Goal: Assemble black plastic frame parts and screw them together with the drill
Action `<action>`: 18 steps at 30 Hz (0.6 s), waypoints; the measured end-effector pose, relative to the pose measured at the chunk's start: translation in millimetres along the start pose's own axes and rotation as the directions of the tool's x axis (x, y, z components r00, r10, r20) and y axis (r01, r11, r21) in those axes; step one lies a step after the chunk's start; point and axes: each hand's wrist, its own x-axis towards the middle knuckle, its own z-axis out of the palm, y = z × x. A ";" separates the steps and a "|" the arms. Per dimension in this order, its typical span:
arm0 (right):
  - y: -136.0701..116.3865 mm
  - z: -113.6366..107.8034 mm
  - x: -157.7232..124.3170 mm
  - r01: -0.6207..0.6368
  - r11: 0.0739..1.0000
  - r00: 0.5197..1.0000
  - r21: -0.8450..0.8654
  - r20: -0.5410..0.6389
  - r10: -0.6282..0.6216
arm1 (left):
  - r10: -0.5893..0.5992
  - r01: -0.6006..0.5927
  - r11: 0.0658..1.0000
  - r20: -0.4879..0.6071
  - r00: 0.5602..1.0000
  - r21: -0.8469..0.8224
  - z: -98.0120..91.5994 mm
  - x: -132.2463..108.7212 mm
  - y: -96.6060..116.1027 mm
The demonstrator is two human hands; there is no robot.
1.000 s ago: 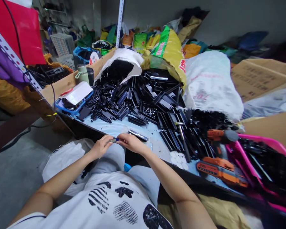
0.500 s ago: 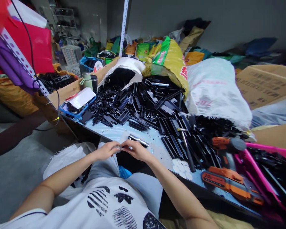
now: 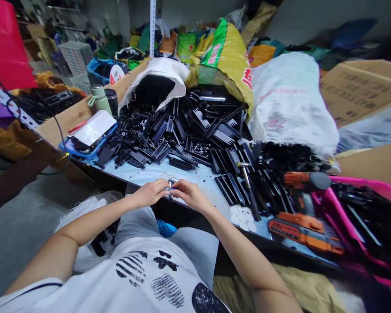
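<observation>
At the table's front edge, my left hand [image 3: 152, 192] and my right hand [image 3: 189, 194] meet, fingertips pinched together. Between them is a small shiny item, too small to make out. A silvery metal piece [image 3: 172, 181] shows just behind the fingertips, partly hidden by them. Behind my hands lies a large heap of black plastic and metal parts [image 3: 159, 134]. Black handle-like pieces [image 3: 230, 189] lie side by side to the right, with a hammer [image 3: 249, 191] on them.
An orange power drill [image 3: 304, 217] and a pink basket [image 3: 371, 182] stand at the right. White round discs [image 3: 243, 217] lie near the front edge. A blue tray [image 3: 87, 150] and a green bottle [image 3: 100, 101] are at the left. Open sacks [image 3: 288, 98] stand behind.
The view has shifted, so the table sits lower and further left. My hands have moved up over the table edge, in front of the metal piece, which they now partly cover.
</observation>
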 end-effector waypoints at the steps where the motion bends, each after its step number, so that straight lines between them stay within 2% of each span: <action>1: -1.5 -2.5 -1.5 -0.029 0.999 0.999 -0.043 -0.020 0.028 | 0.007 -0.007 1.000 -0.003 1.000 0.001 2.6 2.3 0.4; 4: -6.0 -9.7 -5.1 -0.087 0.989 0.996 -0.116 -0.009 0.087 | 0.017 -0.017 1.000 -0.013 1.000 -0.003 8.8 7.8 2.2; 8: -9.0 -16.8 -6.2 -0.076 0.997 0.996 -0.015 0.045 0.077 | 0.016 -0.016 1.000 -0.035 0.999 -0.002 12.8 11.3 3.2; 12: -9.4 -19.9 -3.7 -0.106 0.978 0.993 -0.177 0.033 0.114 | 0.012 -0.011 0.999 -0.040 0.999 0.032 12.5 12.1 1.3; 15: -5.3 -16.2 1.0 -0.036 0.985 0.994 -0.169 0.095 0.053 | 0.044 -0.035 0.991 -0.063 0.997 0.131 15.1 9.9 -3.8; 18: 3.8 -2.3 8.7 -0.131 0.981 0.986 -0.144 0.087 0.144 | 0.105 -0.070 0.945 -0.092 0.990 0.319 24.4 3.7 -10.6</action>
